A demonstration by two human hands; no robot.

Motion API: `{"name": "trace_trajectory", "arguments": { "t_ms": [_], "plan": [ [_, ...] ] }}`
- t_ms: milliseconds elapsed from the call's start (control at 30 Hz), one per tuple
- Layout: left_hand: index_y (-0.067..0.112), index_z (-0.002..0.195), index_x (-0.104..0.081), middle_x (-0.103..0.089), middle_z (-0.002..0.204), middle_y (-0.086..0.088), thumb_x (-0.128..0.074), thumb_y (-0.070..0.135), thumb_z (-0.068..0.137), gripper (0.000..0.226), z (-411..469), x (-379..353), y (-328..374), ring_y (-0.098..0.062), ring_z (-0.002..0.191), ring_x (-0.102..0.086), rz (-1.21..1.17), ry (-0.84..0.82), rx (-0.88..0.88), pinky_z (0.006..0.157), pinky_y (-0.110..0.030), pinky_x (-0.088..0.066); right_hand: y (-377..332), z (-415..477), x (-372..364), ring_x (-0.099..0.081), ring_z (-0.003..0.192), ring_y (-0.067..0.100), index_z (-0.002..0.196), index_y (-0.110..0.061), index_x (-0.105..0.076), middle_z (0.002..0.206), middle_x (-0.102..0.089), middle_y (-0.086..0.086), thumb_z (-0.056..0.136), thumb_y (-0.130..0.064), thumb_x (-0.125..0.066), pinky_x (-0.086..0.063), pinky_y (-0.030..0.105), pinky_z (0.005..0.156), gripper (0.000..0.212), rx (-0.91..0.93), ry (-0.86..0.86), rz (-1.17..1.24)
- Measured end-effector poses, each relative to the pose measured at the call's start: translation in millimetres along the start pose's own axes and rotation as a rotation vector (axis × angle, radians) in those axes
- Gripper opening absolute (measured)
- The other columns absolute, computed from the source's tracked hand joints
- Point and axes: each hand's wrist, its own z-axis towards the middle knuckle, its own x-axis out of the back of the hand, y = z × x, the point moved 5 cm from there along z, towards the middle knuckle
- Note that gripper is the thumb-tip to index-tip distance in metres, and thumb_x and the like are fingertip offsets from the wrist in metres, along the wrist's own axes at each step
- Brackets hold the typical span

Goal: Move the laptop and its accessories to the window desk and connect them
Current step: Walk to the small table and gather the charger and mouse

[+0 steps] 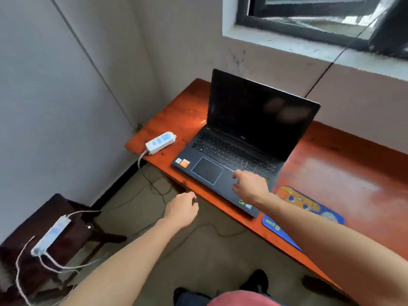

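Head view: right hand (pixel 250 186) fingers spread, empty, on laptop (pixel 231 155) palmrest; left hand (pixel 182 208) loosely curled, empty.

Here is a plain room in a home or small private office, with bare grey-white walls meeting in a corner and a dark-framed window (pixel 320 16) set above a dusty, unpainted sill. Under that window runs a glossy red-brown wooden desk (pixel 344 164) carrying an open laptop (pixel 240 142), a white power strip (pixel 160 142) and a cartoon-printed mouse pad (pixel 309 208), while thin cables trail loose over a dull floor. Off in the corner a dark wooden stool (pixel 55 228) holds a second power strip (pixel 51 236) with its cords hanging, all makeshift and domestic rather than commercial.
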Motion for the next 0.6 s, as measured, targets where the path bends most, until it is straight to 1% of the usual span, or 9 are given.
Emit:
{"name": "trace_trajectory", "arguments": {
  "t_ms": [67,133,167,300,400,433,500,567,600],
  "plan": [
    [0.022,0.121,-0.058,-0.064,0.120,-0.001,-0.047,0.029,0.092,0.032,-14.6,25.2,-52.1,-0.025,0.109,-0.059,0.035,0.050,0.061,0.087,-0.035,-0.048,-66.7,10.5,-1.7,-0.062,0.103,0.029,0.115,-0.024,-0.057,0.113,-0.065,0.003,0.089,-0.032,-0.048,-0.046,0.035,0.077,0.028,0.139,0.009,-0.038],
    [0.022,0.121,-0.058,-0.063,0.120,-0.001,-0.046,0.030,0.092,0.032,-40.4,55.8,-124.4,-0.025,0.107,-0.060,0.049,0.117,0.150,0.083,-0.033,-0.046,-158.0,15.3,-11.6,-0.063,0.100,0.028,0.109,-0.023,-0.058,0.107,-0.065,0.003,0.090,-0.033,-0.048,-0.043,0.033,0.070,0.024,0.309,-0.001,-0.071],
    [0.022,0.121,-0.057,-0.063,0.120,-0.001,-0.046,0.030,0.093,0.032,-51.3,66.1,-152.9,-0.025,0.107,-0.059,0.054,0.140,0.179,0.080,-0.032,-0.045,-195.5,13.8,-15.8,-0.063,0.099,0.028,0.108,-0.022,-0.058,0.105,-0.065,0.003,0.090,-0.033,-0.048,-0.044,0.034,0.070,0.023,0.379,-0.009,-0.084],
    [0.020,0.120,-0.057,-0.062,0.119,-0.004,-0.045,0.031,0.093,0.031,-104.5,100.3,-253.5,-0.027,0.106,-0.060,0.048,0.216,0.312,0.081,-0.035,-0.048,-330.0,3.9,-38.6,-0.063,0.101,0.031,0.107,-0.017,-0.058,0.108,-0.063,0.006,0.090,-0.032,-0.049,-0.049,0.037,0.075,0.024,0.637,-0.038,-0.117],
    [0.020,0.113,-0.060,-0.064,0.115,-0.005,-0.046,0.031,0.092,0.028,-153.7,113.2,-322.9,-0.029,0.104,-0.061,0.033,0.263,0.465,0.081,-0.036,-0.049,-424.7,-17.4,-59.2,-0.062,0.101,0.032,0.112,-0.017,-0.059,0.109,-0.062,0.007,0.090,-0.030,-0.049,-0.045,0.035,0.074,0.028,0.808,-0.083,-0.166],
    [0.020,0.113,-0.060,-0.064,0.115,-0.005,-0.046,0.031,0.091,0.028,-179.6,114.8,-355.5,-0.029,0.104,-0.061,0.003,0.288,0.551,0.081,-0.036,-0.048,-469.5,-28.8,-71.7,-0.062,0.100,0.032,0.112,-0.017,-0.059,0.109,-0.062,0.007,0.090,-0.030,-0.048,-0.044,0.035,0.072,0.027,0.902,-0.101,-0.201],
    [0.020,0.111,-0.061,-0.065,0.112,-0.005,-0.046,0.031,0.091,0.027,-205.6,114.9,-382.7,-0.029,0.103,-0.061,-0.020,0.311,0.629,0.080,-0.037,-0.049,-509.6,-40.6,-82.5,-0.062,0.098,0.033,0.110,-0.015,-0.058,0.107,-0.062,0.007,0.090,-0.028,-0.049,-0.040,0.034,0.068,0.025,0.986,-0.107,-0.246],
    [0.019,0.106,-0.062,-0.066,0.108,-0.004,-0.047,0.029,0.091,0.023,-243.9,113.5,-418.6,-0.029,0.100,-0.062,-0.071,0.341,0.740,0.078,-0.037,-0.050,-565.0,-58.8,-102.3,-0.062,0.097,0.033,0.108,-0.015,-0.058,0.106,-0.063,0.008,0.090,-0.027,-0.049,-0.037,0.033,0.065,0.023,1.126,-0.122,-0.293],
    [0.018,0.103,-0.062,-0.067,0.105,-0.004,-0.047,0.028,0.091,0.021,-263.3,112.4,-435.0,-0.029,0.098,-0.063,-0.093,0.359,0.798,0.076,-0.037,-0.049,-591.5,-69.1,-112.2,-0.062,0.096,0.033,0.110,-0.015,-0.058,0.107,-0.063,0.007,0.091,-0.027,-0.049,-0.036,0.033,0.064,0.024,1.190,-0.133,-0.318]
  ]
}}
